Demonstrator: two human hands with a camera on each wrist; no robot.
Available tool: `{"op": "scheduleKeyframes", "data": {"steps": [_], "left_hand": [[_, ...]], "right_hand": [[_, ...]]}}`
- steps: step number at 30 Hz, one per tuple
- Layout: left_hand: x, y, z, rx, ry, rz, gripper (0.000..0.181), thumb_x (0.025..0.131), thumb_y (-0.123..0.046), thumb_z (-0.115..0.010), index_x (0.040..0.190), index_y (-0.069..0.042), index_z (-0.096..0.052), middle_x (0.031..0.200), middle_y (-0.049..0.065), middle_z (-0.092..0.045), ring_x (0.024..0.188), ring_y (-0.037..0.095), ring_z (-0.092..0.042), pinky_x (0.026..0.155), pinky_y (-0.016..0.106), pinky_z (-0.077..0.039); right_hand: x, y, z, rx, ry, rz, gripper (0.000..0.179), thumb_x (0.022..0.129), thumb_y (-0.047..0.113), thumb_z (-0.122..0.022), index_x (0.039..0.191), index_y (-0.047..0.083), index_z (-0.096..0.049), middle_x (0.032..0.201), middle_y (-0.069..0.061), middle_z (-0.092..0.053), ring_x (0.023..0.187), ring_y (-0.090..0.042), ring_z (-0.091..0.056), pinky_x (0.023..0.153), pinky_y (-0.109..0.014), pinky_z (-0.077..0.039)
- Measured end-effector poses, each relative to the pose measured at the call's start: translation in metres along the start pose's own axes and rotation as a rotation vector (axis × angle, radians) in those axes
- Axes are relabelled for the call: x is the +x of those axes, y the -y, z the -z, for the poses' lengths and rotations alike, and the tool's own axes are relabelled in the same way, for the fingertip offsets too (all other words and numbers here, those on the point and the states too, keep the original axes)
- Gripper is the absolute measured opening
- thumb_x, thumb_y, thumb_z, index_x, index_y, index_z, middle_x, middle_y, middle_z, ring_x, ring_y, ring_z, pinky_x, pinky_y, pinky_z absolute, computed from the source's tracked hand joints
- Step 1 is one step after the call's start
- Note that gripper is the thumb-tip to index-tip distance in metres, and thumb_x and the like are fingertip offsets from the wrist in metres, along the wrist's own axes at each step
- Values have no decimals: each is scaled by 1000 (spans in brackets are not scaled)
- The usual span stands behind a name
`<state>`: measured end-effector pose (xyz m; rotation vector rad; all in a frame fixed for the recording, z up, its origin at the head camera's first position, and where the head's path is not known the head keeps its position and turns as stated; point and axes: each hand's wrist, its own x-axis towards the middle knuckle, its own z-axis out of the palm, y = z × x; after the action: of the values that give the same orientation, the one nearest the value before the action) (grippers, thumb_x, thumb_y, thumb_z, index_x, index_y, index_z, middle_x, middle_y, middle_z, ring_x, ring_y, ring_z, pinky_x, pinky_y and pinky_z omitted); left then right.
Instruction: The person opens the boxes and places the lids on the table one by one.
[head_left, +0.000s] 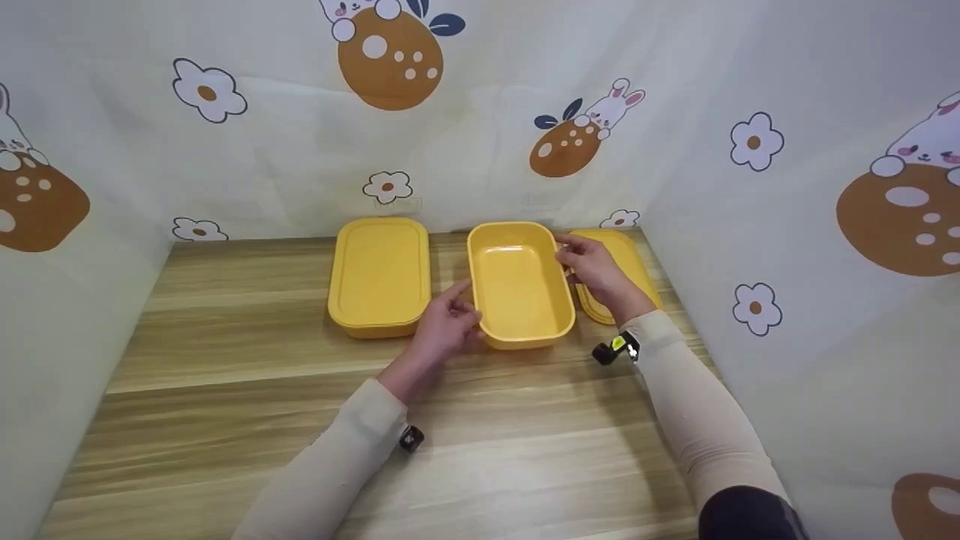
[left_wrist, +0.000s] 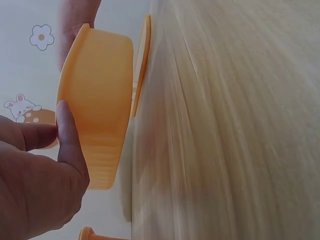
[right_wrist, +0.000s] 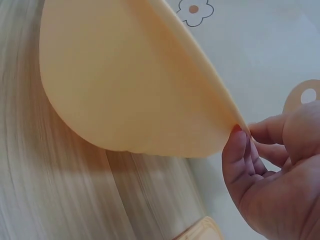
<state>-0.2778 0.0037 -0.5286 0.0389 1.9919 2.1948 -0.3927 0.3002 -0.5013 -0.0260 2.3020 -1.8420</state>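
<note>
An uncovered yellow rectangular food container (head_left: 521,292) stands between both hands, its inside bare. At its left long side, my left hand (head_left: 448,324) holds the rim, with the thumb along the outer wall (left_wrist: 97,85) in the left wrist view. My right hand (head_left: 596,271) pinches the opposite rim toward the far end; in the right wrist view the fingertips (right_wrist: 239,142) meet at that edge. To the right, partly behind the right hand and wrist, lies a flat yellow lid (head_left: 630,259) on the table.
A second yellow container with its lid on (head_left: 381,274) sits left of the held one, near the back wall. The wood-grain table (head_left: 247,405) meets patterned cloth walls (head_left: 285,150) at the back and both sides.
</note>
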Motion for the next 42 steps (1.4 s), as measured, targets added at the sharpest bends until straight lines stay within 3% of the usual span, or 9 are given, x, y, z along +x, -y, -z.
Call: {"op": "scheduleKeyframes", "data": {"steps": [4, 10, 17, 26, 33, 42], "left_hand": [[4, 0, -4, -28, -4, -5, 69, 102, 13, -67, 166, -2, -47, 104, 10, -56, 83, 18, -63, 74, 37, -67], [12, 1, -8, -41, -3, -15, 68, 101, 12, -66, 166, -1, -47, 103, 10, -57, 82, 17, -64, 70, 32, -66], [20, 2, -13, -53, -2, -5, 69, 101, 12, -66, 166, -2, -46, 105, 10, -57, 82, 17, -64, 78, 40, -68], [30, -1, -23, -70, -16, -3, 70, 101, 12, -68, 166, -4, -49, 108, 10, -55, 87, 17, -63, 71, 29, -66], [38, -2, -28, -84, -2, -7, 70, 101, 11, -68, 166, -6, -49, 109, 11, -56, 92, 19, -64, 87, 43, -67], [44, -4, -33, -129, -2, 11, 70, 102, 9, -68, 167, -8, -48, 109, 10, -54, 86, 19, -65, 82, 36, -67]], "right_hand": [[2, 0, 4, 0, -24, -23, 47, 111, 9, -62, 158, 8, -61, 111, -11, -64, 89, -18, -65, 71, -27, -60], [5, -1, 10, -29, -52, -24, 44, 113, 12, -62, 156, 10, -64, 124, -22, -66, 94, -24, -68, 74, -28, -62], [8, -1, 15, -33, -77, -34, 43, 112, 15, -64, 155, 10, -64, 124, -18, -67, 96, -22, -67, 75, -29, -61], [13, 0, 24, -41, -101, -66, 44, 112, 18, -65, 156, 12, -64, 129, -16, -69, 100, -25, -70, 82, -32, -63], [17, 0, 31, -32, -123, -84, 43, 112, 20, -66, 155, 13, -65, 132, -13, -69, 102, -25, -69, 95, -40, -62], [22, 4, 36, -19, -143, -80, 45, 111, 19, -67, 155, 13, -65, 133, -15, -68, 101, -24, -68, 88, -33, -62]]}}
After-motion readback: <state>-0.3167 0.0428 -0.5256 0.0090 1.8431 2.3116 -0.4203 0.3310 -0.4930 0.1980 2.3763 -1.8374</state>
